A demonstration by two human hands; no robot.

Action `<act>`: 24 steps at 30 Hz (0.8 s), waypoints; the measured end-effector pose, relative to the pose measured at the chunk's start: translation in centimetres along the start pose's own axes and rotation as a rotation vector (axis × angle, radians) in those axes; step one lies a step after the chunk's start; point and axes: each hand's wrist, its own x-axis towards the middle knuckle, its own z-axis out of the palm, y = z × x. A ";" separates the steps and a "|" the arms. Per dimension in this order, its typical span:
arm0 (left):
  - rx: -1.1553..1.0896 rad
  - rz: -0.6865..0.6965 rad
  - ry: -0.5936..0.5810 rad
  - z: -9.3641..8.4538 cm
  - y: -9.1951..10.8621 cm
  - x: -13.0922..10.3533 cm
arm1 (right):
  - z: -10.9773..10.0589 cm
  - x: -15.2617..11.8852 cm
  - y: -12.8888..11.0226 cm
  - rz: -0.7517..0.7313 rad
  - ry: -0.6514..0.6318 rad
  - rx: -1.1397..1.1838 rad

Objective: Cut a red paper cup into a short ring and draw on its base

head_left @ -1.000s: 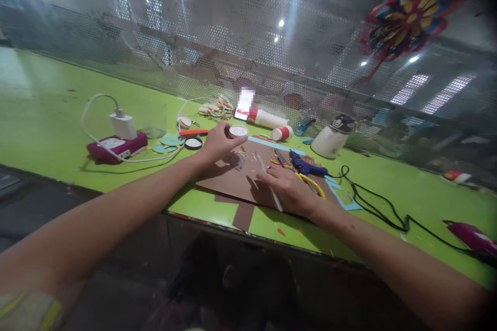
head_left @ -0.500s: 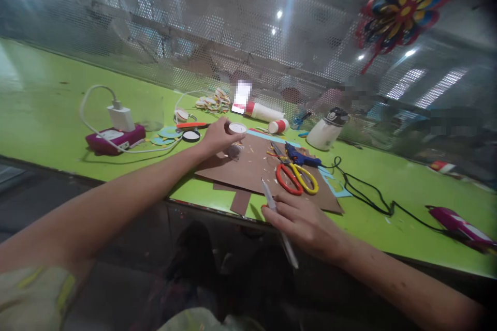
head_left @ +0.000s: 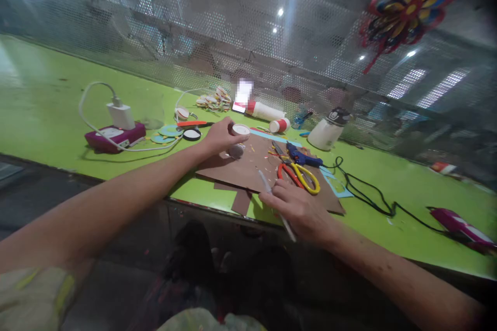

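My left hand (head_left: 220,136) is closed around a small round thing with a white top (head_left: 240,130), holding it above the left part of a brown cardboard sheet (head_left: 248,168). A greyish rounded shape (head_left: 235,151) shows just beneath it; whether the two are joined I cannot tell. In my right hand (head_left: 298,208) is a slim, pale pen (head_left: 264,180), its tip pointing up and left over the cardboard's near edge. Scissors with red and yellow handles (head_left: 307,178) lie just beyond that hand, partly hidden by it. Beside them rests a blue glue gun (head_left: 302,156).
A purple power strip (head_left: 104,137) with a white charger stands at left. An orange-handled cutter (head_left: 192,123), a black-rimmed lid (head_left: 191,135) and paper cups (head_left: 279,125) lie behind. A white bottle (head_left: 328,130) stands back right; a black cord (head_left: 368,197) crosses the right side.
My right hand with the pen has moved up and slightly left, over the cardboard's edge and closer to the scissors. My left hand keeps hold of the round thing, nearly still.
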 end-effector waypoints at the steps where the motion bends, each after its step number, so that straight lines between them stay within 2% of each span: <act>1: 0.003 -0.001 -0.008 0.0 0.0 0.0 | 0.3 0.0 0.3 0.011 -0.001 -0.001; 6: 0.023 0.002 -0.013 0.2 -0.2 0.1 | 1.7 -0.5 1.1 0.165 0.014 0.124; 10: 0.029 0.001 -0.023 0.2 -0.2 0.1 | 2.0 -0.7 1.2 0.295 0.058 0.170; 17: 0.048 -0.008 -0.040 0.1 -0.2 0.1 | 1.9 -0.7 1.1 0.407 0.088 0.168; 24: 0.054 0.000 -0.065 0.0 0.0 -0.1 | 1.0 -0.8 0.2 0.415 0.089 0.204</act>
